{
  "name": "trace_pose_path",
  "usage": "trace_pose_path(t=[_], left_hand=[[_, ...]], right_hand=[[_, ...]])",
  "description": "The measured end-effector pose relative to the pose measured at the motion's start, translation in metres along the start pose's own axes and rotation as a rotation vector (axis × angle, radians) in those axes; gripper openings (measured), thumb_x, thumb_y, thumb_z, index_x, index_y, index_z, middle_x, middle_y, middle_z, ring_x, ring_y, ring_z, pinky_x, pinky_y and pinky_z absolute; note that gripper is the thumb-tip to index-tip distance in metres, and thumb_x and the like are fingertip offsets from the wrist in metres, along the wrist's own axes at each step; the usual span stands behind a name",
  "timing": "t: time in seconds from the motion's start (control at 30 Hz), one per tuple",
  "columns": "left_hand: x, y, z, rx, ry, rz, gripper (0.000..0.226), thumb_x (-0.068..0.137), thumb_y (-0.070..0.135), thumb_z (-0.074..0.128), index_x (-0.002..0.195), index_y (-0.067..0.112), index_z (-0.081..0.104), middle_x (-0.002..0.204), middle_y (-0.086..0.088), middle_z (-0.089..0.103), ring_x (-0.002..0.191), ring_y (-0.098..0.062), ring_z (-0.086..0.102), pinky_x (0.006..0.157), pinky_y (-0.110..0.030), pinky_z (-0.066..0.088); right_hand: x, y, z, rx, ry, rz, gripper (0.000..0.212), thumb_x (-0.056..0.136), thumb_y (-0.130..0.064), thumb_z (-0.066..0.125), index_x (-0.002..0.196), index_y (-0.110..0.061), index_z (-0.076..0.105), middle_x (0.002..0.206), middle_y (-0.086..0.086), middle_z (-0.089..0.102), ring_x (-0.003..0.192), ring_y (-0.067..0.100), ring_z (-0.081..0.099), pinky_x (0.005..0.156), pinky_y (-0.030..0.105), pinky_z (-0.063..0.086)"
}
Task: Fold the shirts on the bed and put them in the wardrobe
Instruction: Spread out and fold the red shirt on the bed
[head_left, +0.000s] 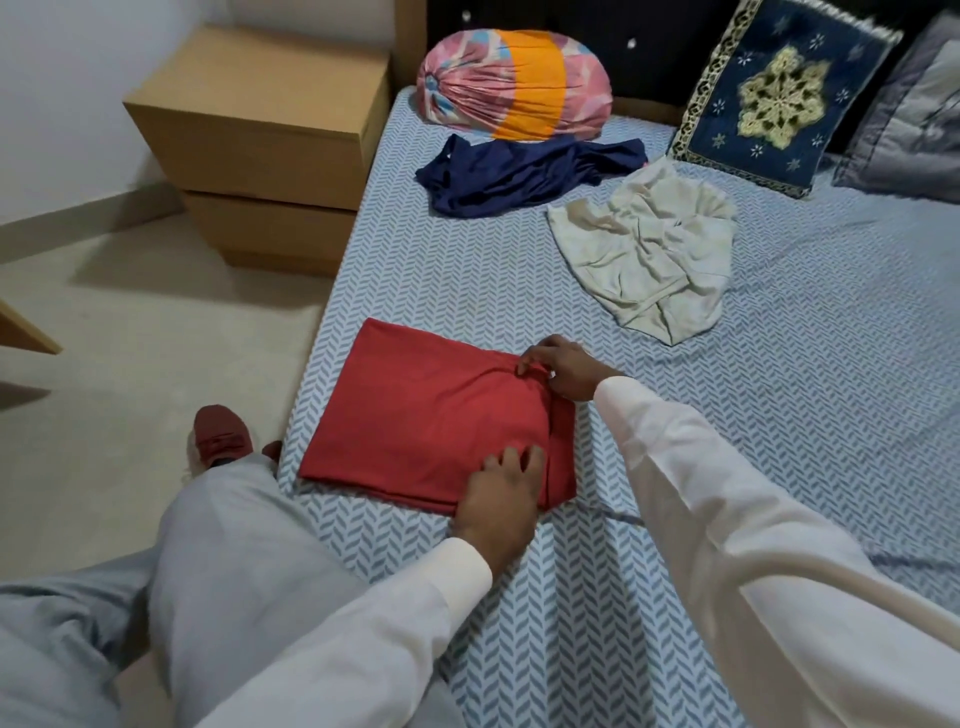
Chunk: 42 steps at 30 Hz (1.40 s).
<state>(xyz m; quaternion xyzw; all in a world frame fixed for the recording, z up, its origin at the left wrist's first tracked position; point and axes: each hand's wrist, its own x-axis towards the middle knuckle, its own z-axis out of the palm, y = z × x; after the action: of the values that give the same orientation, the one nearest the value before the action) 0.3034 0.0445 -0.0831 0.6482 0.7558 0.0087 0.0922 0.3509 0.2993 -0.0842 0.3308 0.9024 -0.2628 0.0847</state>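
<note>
Two hands tend the red shirt (415, 415): right hand (563, 374) pinches a corner, left hand (496, 486) presses with spread fingers (510, 460); keep edges aligned.

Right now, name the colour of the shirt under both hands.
Red shirt, best seen in the head view.

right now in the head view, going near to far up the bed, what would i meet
red shirt → cream shirt → navy shirt → tied cloth bundle
</note>
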Motion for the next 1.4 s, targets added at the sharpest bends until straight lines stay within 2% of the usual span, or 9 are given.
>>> trace_pose_path(t=[0.1,0.3,0.47,0.7,0.93,1.17,1.27,1.33,1.4], left_hand=[[0.001,-0.011,-0.001,0.033,0.076,0.052,0.073,0.055,0.028,0.083,0.122,0.017,0.056,0.088,-0.004,0.059,0.064,-0.021,0.06,0.043,-0.026,0.035],[-0.019,-0.055,-0.064,-0.191,0.339,0.139,0.056,0.07,0.031,0.069,0.121,0.019,0.048,0.103,-0.003,0.061,0.089,-0.027,0.063,0.06,-0.036,0.05],[-0.049,-0.116,-0.14,-0.598,0.516,0.097,0.05,0.065,0.022,0.067,0.115,0.027,0.061,0.104,0.007,0.067,0.092,-0.012,0.064,0.084,-0.027,0.051],[-0.094,-0.136,-0.184,-1.078,0.695,0.095,0.059,0.069,-0.005,0.081,0.119,0.018,0.06,0.1,0.008,0.072,0.086,-0.013,0.069,0.082,-0.029,0.056],[-0.094,-0.126,-0.174,-1.324,0.481,0.079,0.063,0.072,-0.002,0.082,0.127,0.017,0.056,0.094,-0.026,0.068,0.081,-0.023,0.062,0.08,-0.038,0.055],[-0.015,-0.132,-0.137,-1.18,0.409,-0.314,0.055,0.083,0.02,0.077,0.13,0.022,0.048,0.088,-0.002,0.073,0.082,-0.013,0.067,0.085,-0.036,0.054],[0.012,-0.139,-0.107,-1.011,0.241,-0.584,0.063,0.087,0.037,0.068,0.138,0.013,0.041,0.106,-0.005,0.068,0.101,-0.026,0.064,0.088,-0.032,0.048],[0.009,-0.144,-0.076,-0.864,-0.047,-0.653,0.067,0.08,0.048,0.069,0.127,0.002,0.053,0.109,-0.019,0.069,0.099,-0.034,0.067,0.084,-0.036,0.052],[-0.007,-0.139,-0.06,-0.853,-0.259,-0.64,0.054,0.067,0.051,0.074,0.085,0.001,0.065,0.07,-0.019,0.068,0.062,-0.031,0.066,0.061,-0.036,0.051]], right_hand=[[0.0,-0.005,-0.001,0.054,0.017,0.02,0.043,0.084,-0.01,0.055,0.101,-0.048,0.066,0.114,-0.003,0.047,0.116,0.033,0.051,0.106,0.047,0.042],[-0.036,-0.035,-0.032,0.394,0.166,-0.013,0.026,0.089,0.006,0.053,0.099,-0.014,0.066,0.116,0.006,0.061,0.103,0.014,0.057,0.087,0.025,0.044],[-0.091,-0.069,-0.062,0.628,0.488,-0.162,0.028,0.09,-0.003,0.06,0.114,-0.014,0.068,0.138,0.001,0.058,0.125,0.013,0.055,0.105,0.025,0.043],[-0.209,-0.124,-0.077,0.815,0.583,-0.357,0.012,0.09,0.004,0.064,0.097,-0.006,0.065,0.091,0.009,0.064,0.09,0.021,0.058,0.083,0.036,0.047],[-0.256,-0.13,-0.06,0.92,0.648,-0.258,0.012,0.087,-0.011,0.07,0.098,-0.005,0.068,0.09,0.006,0.067,0.088,0.015,0.059,0.078,0.023,0.047],[-0.164,-0.081,-0.036,1.082,0.675,0.13,0.027,0.091,-0.011,0.069,0.116,-0.002,0.064,0.1,0.018,0.07,0.088,0.022,0.064,0.08,0.037,0.051],[-0.125,-0.058,-0.005,0.995,0.687,0.447,0.066,0.082,-0.029,0.076,0.137,-0.013,0.043,0.106,0.009,0.057,0.087,0.018,0.058,0.076,0.032,0.048],[-0.119,-0.039,0.035,0.884,0.527,0.578,0.098,0.061,-0.05,0.08,0.141,-0.013,0.036,0.105,0.01,0.055,0.086,0.02,0.057,0.072,0.031,0.049],[-0.126,-0.021,0.083,0.763,0.357,0.622,0.101,0.047,-0.063,0.078,0.13,-0.014,0.046,0.109,0.011,0.063,0.092,0.026,0.065,0.081,0.039,0.057]])
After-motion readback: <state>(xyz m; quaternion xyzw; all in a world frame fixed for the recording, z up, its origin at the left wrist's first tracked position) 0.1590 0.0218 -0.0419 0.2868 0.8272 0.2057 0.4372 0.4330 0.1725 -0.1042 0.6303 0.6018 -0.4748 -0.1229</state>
